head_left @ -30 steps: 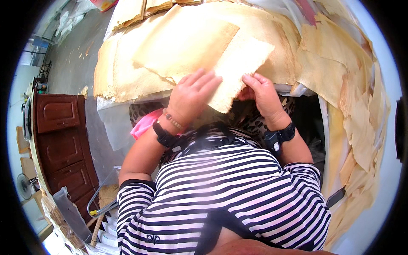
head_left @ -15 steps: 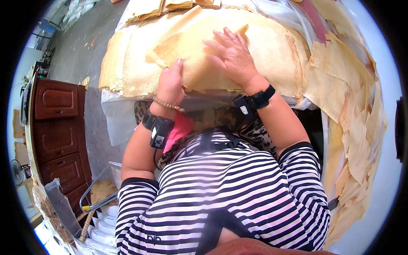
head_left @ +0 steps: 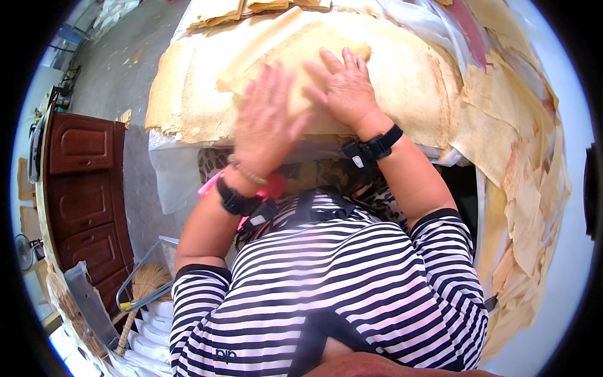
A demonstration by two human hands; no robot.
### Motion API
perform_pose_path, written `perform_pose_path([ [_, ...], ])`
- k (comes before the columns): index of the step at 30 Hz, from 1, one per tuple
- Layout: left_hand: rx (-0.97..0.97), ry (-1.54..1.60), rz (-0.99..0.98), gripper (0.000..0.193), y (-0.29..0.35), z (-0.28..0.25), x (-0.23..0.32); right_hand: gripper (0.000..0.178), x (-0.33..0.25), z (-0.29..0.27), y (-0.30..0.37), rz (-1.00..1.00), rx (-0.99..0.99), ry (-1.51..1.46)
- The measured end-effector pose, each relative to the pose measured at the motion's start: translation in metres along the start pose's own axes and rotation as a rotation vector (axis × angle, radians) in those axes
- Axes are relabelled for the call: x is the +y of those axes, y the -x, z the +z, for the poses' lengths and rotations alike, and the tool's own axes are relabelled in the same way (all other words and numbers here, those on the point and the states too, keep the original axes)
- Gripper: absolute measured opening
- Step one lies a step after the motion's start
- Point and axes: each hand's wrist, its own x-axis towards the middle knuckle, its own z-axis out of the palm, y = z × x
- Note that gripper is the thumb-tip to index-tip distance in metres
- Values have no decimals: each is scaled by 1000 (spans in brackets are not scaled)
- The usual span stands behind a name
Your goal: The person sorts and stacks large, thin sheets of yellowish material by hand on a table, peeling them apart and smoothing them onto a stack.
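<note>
A thin tan sheet (head_left: 308, 41), folded over on itself, lies slantwise on a broad spread of similar tan sheets (head_left: 405, 81) that covers the table in front of me. Its exact material I cannot tell. My left hand (head_left: 267, 122), blurred by motion, is over the near left part of the folded sheet with fingers stretched out and nothing gripped. On the sheet's right part my right hand (head_left: 345, 88) lies palm down, fingers spread. Both wrists carry black strapped devices, and a beaded bracelet circles the left one.
Stacked tan sheets (head_left: 264, 9) lie at the table's far edge. More ragged sheets (head_left: 509, 151) hang down at the right beside clear plastic. On the left stand a dark red wooden cabinet (head_left: 85, 201), a straw broom (head_left: 149, 283) and a metal frame. Plastic film hangs from the table's near edge.
My left hand has let go of the sheet's edge and opened flat, its back turned up. The sheet's near flap now lies flatter. My right hand has shifted slightly nearer.
</note>
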Motion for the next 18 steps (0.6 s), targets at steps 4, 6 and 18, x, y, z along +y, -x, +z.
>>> perform_pose_path([
  [4, -139, -128, 14, 64, 11, 30, -7, 60, 10, -5, -2, 4, -52, -54],
  [6, -66, -69, 25, 59, 14, 29, -18, 59, 22, -9, -5, 34, -55, -30],
  [18, -55, 1180, -396, 25, 35, -2, -88, 30, 93, -69, 31, -4, -102, -780],
])
